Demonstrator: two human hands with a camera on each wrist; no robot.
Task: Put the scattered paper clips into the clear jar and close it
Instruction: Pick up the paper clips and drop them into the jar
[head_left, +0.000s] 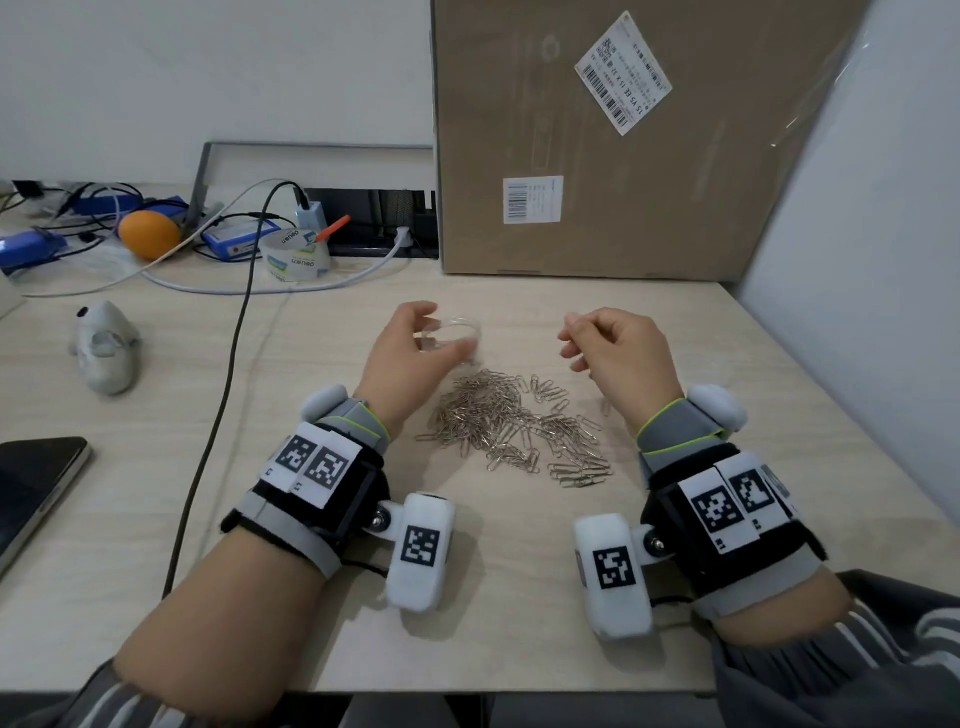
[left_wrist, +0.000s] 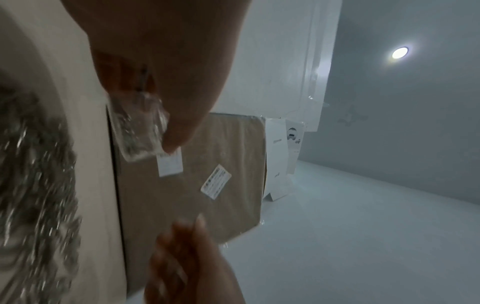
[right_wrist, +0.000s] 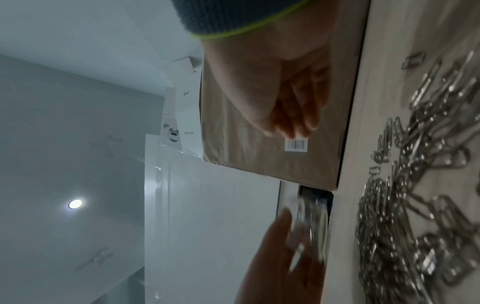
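Observation:
My left hand (head_left: 415, 348) grips a small clear jar (head_left: 457, 330) that stands on the table just beyond the pile; the jar (left_wrist: 137, 127) shows blurred under the thumb in the left wrist view. Whether a lid is on it I cannot tell. A spread heap of silver paper clips (head_left: 509, 426) lies between my wrists. My right hand (head_left: 613, 348) hovers above the table right of the jar, fingers loosely curled, with nothing visible in them. In the right wrist view its fingers (right_wrist: 293, 115) hang bare and the jar (right_wrist: 309, 226) sits in my left hand (right_wrist: 272, 267).
A large cardboard box (head_left: 623, 145) stands behind the jar, a white panel (head_left: 857, 260) to the right. At the back left are a tape roll (head_left: 296, 254), an orange (head_left: 148, 234) and cables. A black cable (head_left: 228, 389), a grey toy (head_left: 106, 348) and a dark tablet (head_left: 31, 488) lie left.

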